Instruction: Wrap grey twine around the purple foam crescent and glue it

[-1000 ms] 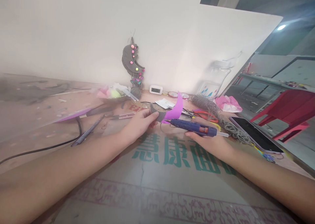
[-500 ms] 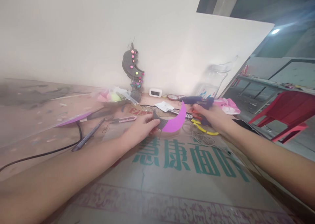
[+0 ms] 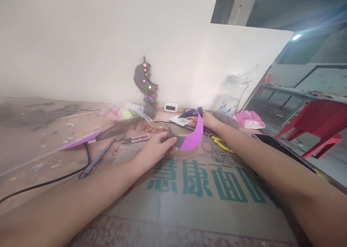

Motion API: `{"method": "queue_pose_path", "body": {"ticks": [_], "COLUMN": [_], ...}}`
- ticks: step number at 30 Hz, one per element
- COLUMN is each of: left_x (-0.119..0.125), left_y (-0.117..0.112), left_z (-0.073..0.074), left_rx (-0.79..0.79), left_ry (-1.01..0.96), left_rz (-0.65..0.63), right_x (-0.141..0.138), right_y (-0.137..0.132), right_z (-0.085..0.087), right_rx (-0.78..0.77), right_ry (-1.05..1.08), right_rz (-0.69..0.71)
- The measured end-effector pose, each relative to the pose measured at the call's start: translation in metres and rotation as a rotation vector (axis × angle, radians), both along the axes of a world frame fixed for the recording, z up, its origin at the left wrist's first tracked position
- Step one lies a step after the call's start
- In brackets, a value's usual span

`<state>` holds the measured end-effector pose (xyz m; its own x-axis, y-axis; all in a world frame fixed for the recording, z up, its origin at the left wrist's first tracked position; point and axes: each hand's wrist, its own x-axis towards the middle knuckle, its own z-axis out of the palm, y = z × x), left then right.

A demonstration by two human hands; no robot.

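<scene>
My left hand [image 3: 159, 143] is closed on one end of a purple paper crescent [image 3: 194, 135]. Grey yarn [image 3: 179, 141] is wrapped around the held end; the rest of the crescent is bare and curves upward to a point. My right hand [image 3: 208, 119] grips a dark blue glue gun [image 3: 191, 112] behind the crescent's tip. The gun's nozzle points left, over a small white paper [image 3: 179, 120]. The gun's handle is largely hidden by the hand and the crescent.
Yellow-handled pliers [image 3: 222, 145] and loose grey string [image 3: 223, 157] lie under my right forearm. Thread snips [image 3: 139, 138] and a dark pen [image 3: 97, 158] are at left. A finished-looking grey moon hanging [image 3: 145, 79] leans on the wall, near a white timer [image 3: 171, 106] and a clear bottle [image 3: 232, 93].
My right hand has moved the glue gun leftward, behind the crescent and over the white paper. A grey yarn bundle at right has come into view. My left hand keeps its hold.
</scene>
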<state>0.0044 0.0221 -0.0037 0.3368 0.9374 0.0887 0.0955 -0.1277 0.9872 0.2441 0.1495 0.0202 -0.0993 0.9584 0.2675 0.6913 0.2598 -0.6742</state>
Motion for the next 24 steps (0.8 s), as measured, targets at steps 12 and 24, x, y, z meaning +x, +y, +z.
{"method": "queue_pose_path", "body": {"ticks": [12,24], "left_x": [-0.002,-0.002], "left_y": [0.002,0.003], "left_z": [0.002,-0.001], "left_rx": [-0.013,0.007], "left_ry": [-0.088,-0.143], "left_rz": [0.031,0.033], "right_x": [0.008,-0.043], "right_y": [-0.098,-0.162], "right_z": [0.005,-0.011], "right_rx": [0.137,0.466], "right_ry": [-0.032,-0.610], "right_rz": [0.029,0.527]}}
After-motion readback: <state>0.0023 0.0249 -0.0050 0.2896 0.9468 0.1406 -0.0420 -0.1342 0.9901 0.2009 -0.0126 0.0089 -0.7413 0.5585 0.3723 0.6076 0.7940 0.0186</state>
